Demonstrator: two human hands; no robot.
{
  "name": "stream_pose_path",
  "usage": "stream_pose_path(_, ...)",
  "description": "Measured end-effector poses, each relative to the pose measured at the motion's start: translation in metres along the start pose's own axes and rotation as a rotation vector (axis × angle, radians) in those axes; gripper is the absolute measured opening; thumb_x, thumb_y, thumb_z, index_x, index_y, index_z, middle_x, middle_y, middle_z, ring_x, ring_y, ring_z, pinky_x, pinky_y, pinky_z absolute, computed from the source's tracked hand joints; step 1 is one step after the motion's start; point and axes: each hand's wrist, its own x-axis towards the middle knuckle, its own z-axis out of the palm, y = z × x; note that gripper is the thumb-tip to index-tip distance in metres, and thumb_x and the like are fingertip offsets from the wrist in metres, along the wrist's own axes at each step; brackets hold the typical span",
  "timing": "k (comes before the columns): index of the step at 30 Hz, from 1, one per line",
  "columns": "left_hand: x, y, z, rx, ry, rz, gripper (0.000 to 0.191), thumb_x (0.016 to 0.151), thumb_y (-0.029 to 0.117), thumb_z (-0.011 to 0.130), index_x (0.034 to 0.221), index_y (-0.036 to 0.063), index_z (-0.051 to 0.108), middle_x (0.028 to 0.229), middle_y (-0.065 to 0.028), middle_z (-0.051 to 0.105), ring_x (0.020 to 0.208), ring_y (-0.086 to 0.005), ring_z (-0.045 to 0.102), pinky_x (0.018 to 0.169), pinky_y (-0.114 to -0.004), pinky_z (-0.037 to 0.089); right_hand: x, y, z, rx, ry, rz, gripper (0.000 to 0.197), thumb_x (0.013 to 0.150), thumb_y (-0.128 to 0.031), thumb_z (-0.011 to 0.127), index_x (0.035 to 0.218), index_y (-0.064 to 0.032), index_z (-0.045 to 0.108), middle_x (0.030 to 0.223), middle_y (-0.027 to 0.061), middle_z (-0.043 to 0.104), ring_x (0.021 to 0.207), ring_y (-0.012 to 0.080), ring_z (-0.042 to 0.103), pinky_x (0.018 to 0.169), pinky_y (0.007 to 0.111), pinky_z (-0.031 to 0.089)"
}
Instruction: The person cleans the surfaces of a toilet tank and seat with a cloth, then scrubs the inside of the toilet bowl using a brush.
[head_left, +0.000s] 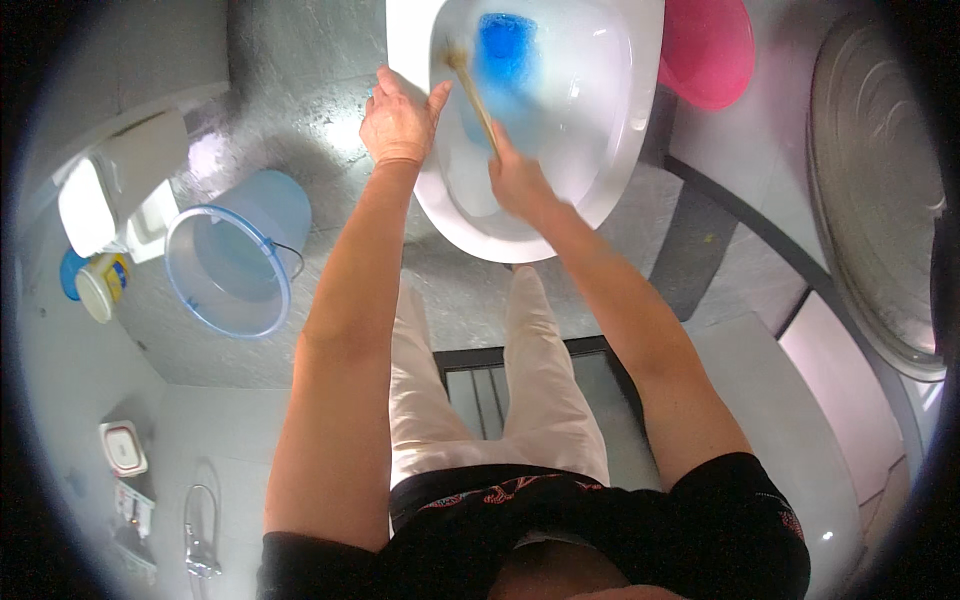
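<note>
A white toilet bowl (517, 244) lies in front of me, with blue water in its drain at the far end. My right hand (517, 176) grips the handle of a toilet brush (475, 97) over the bowl. The brush's blurred head rests at or near the inner left wall. On the bowl's left rim lies my left hand (399, 120), palm down, thumb spread towards the inside and the other fingers over the outer edge; it holds no tool.
A clear bluish bucket (292, 199) stands left on the wet grey floor (360, 315). Beyond it are a white plastic container (88, 206) and a yellow-and-white tub (97, 289). A pink basin (712, 56) is right of the bowl, and a large round ribbed object (870, 187) at far right.
</note>
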Motion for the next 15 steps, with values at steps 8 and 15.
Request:
stream_pose_path(8, 0.003, -0.017, -0.002, 0.065, 0.045, -0.032, 0.067, 0.077, 0.053, 0.046, 0.115, -0.0007, 0.033, 0.099, -0.0179, 0.054, 0.09, -0.0326, 0.053, 0.073, -0.042, 0.044, -0.099, 0.055, 0.051, 0.199, -0.166, -0.156, 0.059, 0.085, -0.015, 0.037, 0.134, -0.0123, 0.006, 0.078, 0.0284, 0.056, 0.07, 0.0403, 0.056, 0.066, 0.047, 0.043)
stream_pose_path(15, 0.002, -0.013, 0.01, 0.082, 0.036, 0.019, 0.06, 0.082, 0.049, 0.039, 0.114, -0.0012, 0.031, 0.103, -0.0199, 0.052, 0.093, -0.0359, 0.051, 0.076, -0.044, 0.042, 0.006, -0.025, -0.012, 0.633, -0.093, -0.09, 0.052, 0.085, -0.017, 0.04, 0.133, -0.0113, 0.018, 0.078, 0.022, 0.057, 0.069, 0.0335, 0.056, 0.066, 0.041, 0.044)
